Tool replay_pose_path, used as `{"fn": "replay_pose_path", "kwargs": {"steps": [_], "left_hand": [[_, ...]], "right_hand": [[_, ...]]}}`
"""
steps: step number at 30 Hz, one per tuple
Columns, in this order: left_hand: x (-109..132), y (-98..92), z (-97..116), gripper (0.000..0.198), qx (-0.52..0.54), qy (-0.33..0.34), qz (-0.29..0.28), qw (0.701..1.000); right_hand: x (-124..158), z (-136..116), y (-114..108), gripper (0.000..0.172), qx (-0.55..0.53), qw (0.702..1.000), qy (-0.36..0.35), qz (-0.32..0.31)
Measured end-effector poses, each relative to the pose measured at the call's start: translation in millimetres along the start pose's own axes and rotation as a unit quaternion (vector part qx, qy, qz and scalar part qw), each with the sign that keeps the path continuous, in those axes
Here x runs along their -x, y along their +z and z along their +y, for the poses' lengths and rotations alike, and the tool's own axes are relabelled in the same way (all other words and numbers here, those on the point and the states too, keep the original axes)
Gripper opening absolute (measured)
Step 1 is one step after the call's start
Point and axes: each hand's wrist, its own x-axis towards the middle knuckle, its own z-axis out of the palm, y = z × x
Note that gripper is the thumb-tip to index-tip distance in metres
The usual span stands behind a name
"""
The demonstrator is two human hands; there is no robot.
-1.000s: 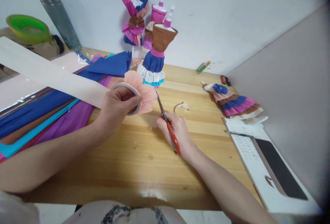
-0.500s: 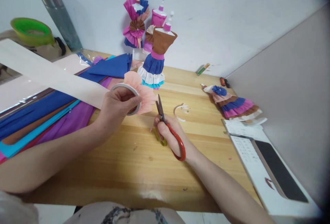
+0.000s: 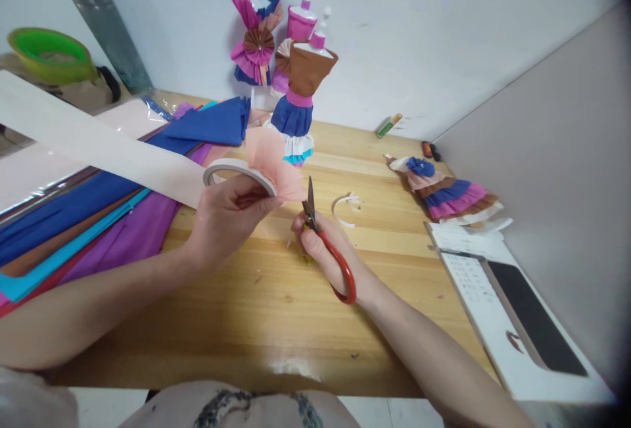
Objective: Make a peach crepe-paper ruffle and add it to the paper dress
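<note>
My left hand [image 3: 224, 214] is closed round a white roll of tape [image 3: 240, 170] and a pleated pink paper fan [image 3: 276, 162], held above the wooden table [image 3: 256, 303]. My right hand [image 3: 323, 247] grips red-handled scissors [image 3: 328, 250], fingers through the loops. The blades point up, their tips just under the right edge of the pink fan. A long white paper strip [image 3: 89, 142] runs from behind my left hand off to the far left.
Sheets of blue, purple, brown and teal crepe paper [image 3: 98, 211] lie at the left. Three small mannequins in paper dresses [image 3: 293, 79] stand at the back. A paper dress [image 3: 446, 194] lies at the right, a curled tape scrap [image 3: 345, 208] nearby, a tablet box [image 3: 513, 316] at the right edge.
My right hand slid its fingers into the scissor loops and raised the blades toward the pink fan. My left hand tilted the tape roll flatter and lifted it slightly.
</note>
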Motion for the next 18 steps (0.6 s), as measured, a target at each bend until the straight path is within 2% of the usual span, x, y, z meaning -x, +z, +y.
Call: {"fn": "replay_pose_path", "kwargs": {"steps": [10, 18], "left_hand": [[0.6, -1.5, -4.9, 0.005, -0.062, 0.041, -0.016, 0.997], [-0.2, -1.2, -5.6, 0.006, -0.064, 0.047, -0.017, 0.997]], "right_hand": [[-1.9, -2.0, 0.5, 0.056, 0.035, 0.999, 0.006, 0.016], [-2.5, -1.4, 1.9, 0.055, 0.034, 0.999, 0.033, 0.026]]}}
